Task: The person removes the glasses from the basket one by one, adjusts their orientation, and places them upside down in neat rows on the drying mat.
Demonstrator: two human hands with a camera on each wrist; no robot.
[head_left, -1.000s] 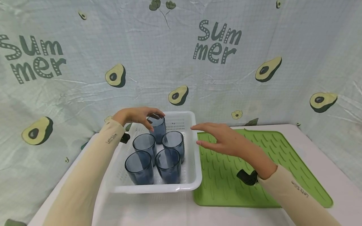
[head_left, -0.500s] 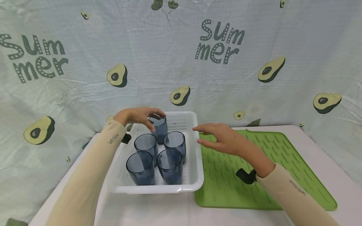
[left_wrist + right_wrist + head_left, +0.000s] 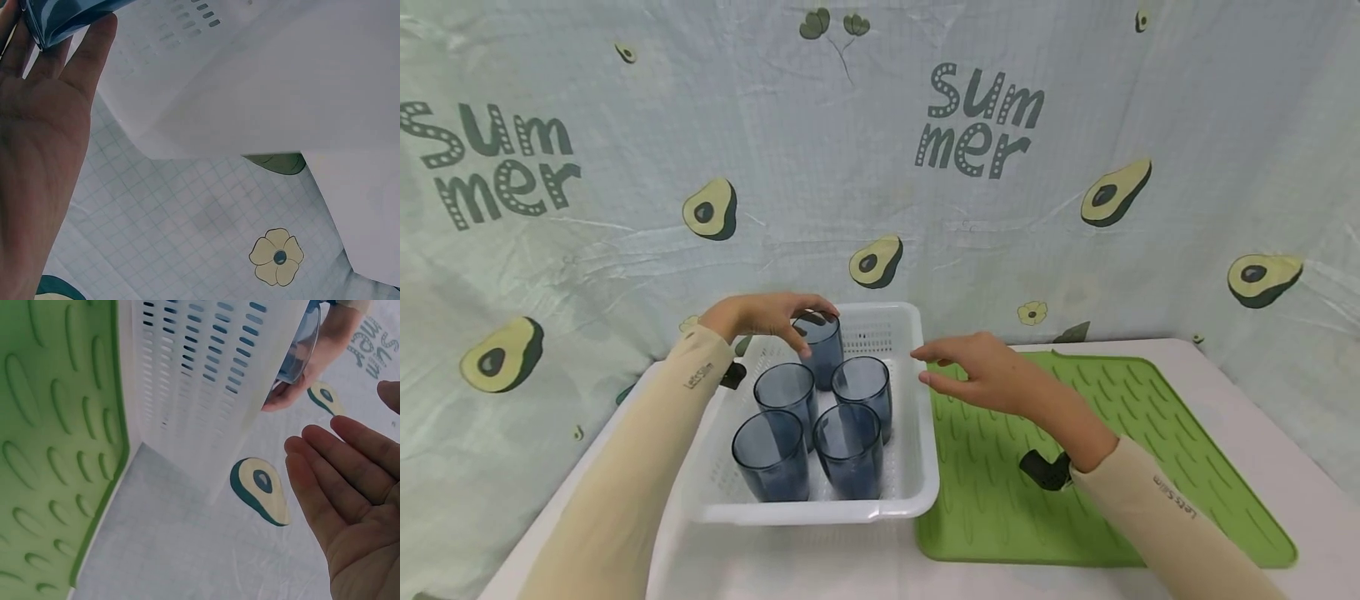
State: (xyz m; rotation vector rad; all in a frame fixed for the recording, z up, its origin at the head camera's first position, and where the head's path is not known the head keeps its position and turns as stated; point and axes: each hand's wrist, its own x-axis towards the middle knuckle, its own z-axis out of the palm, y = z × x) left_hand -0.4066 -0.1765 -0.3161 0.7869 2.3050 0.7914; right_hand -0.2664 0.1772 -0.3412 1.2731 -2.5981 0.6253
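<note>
Several clear blue drinking glasses stand upright in a white plastic basket. My left hand holds the rearmost glass by its rim, thumb on the near side and fingers on the far side. In the left wrist view the fingers lie against the blue glass at the top edge. My right hand hovers by the basket's right rim, over the green mat, holding nothing. Its fingers are extended and slightly bent in the right wrist view, with the thumb apart.
A green ridged mat lies on the white table, right beside the basket. The other glasses stand close together in the basket's front and middle. Behind the table hangs a pale cloth printed with avocados.
The whole scene sits slightly lower in the head view than half a second ago. Both hands keep nearly the same places, the left one still at the rearmost glass.
</note>
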